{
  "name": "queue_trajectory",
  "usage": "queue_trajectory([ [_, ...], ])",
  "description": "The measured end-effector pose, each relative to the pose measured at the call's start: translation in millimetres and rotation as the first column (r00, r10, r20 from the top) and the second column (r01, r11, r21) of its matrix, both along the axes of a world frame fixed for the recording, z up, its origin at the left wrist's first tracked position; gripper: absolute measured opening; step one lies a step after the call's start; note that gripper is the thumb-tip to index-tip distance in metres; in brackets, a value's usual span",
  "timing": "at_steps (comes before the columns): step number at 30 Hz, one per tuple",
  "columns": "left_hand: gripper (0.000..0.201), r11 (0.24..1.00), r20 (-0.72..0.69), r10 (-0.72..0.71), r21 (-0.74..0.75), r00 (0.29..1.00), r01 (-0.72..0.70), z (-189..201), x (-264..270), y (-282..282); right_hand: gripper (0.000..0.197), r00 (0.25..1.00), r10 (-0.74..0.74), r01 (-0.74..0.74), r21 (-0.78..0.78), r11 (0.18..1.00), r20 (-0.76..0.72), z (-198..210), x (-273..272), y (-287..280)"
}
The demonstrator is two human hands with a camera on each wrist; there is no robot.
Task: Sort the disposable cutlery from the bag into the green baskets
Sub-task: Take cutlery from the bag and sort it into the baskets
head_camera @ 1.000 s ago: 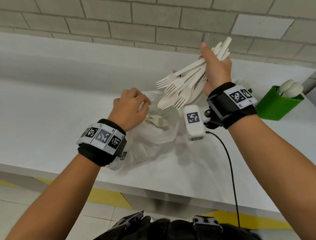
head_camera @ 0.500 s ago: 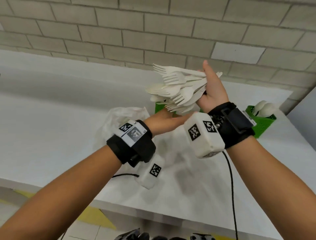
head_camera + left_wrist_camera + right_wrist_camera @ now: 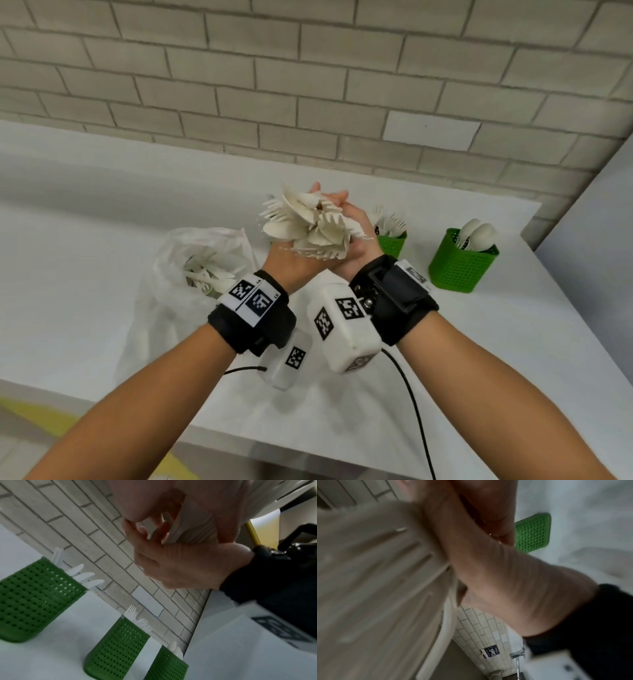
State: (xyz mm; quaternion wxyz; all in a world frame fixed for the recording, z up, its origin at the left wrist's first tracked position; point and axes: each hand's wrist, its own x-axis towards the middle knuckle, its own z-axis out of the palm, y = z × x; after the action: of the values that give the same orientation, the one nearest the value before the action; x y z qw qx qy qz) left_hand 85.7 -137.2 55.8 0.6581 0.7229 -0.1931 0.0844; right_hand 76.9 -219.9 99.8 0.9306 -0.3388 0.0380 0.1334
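Observation:
Both hands meet above the white counter (image 3: 479,342) around one bundle of white forks and spoons (image 3: 308,229), heads fanned toward me. My right hand (image 3: 354,222) grips the handles from the right; its curled fingers (image 3: 144,530) wrap round the handles (image 3: 187,524). My left hand (image 3: 287,263) cups and holds the bundle from below left. The clear plastic bag (image 3: 164,301) lies at the left with more cutlery (image 3: 209,270) inside. Three green baskets stand along the wall: knives (image 3: 34,599), forks (image 3: 118,647) (image 3: 394,245), spoons (image 3: 168,666) (image 3: 459,267).
A brick wall (image 3: 308,85) runs behind the counter, and a grey wall (image 3: 599,222) closes the right end. The knife basket is hidden behind the hands in the head view. A black cable (image 3: 414,404) hangs from my right wrist over the counter's front edge.
My left hand let go of the bag and rose to join the right hand on the bundle. The bundle turned from pointing left to facing me and came lower.

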Motion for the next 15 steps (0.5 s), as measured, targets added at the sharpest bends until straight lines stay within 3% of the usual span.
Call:
queue_trajectory([
  [5, 0.043, 0.973, -0.068, 0.224, -0.044, 0.972, -0.227, -2, -13, -10, 0.048, 0.963, 0.251, -0.253, -0.009, 0.968, -0.096, -33, 2, -6],
  [9, 0.02, 0.934, -0.166, 0.302, -0.145, 0.939, -0.326, 0, -10, -11, 0.074, 0.881, 0.336, -0.425, -0.249, 0.87, -0.332, -45, -5, -2],
  [12, 0.021, 0.928, -0.127, 0.316, -0.165, 0.94, -0.334, 7, -4, -9, 0.098, 0.838, 0.403, -0.518, -0.306, 0.799, -0.367, -52, -6, -4],
  [15, 0.022, 0.92, -0.132, 0.271, -0.256, 0.954, -0.296, 13, 2, -6, 0.103, 0.834, 0.423, -0.544, -0.405, 0.735, -0.353, -55, -3, -17],
])
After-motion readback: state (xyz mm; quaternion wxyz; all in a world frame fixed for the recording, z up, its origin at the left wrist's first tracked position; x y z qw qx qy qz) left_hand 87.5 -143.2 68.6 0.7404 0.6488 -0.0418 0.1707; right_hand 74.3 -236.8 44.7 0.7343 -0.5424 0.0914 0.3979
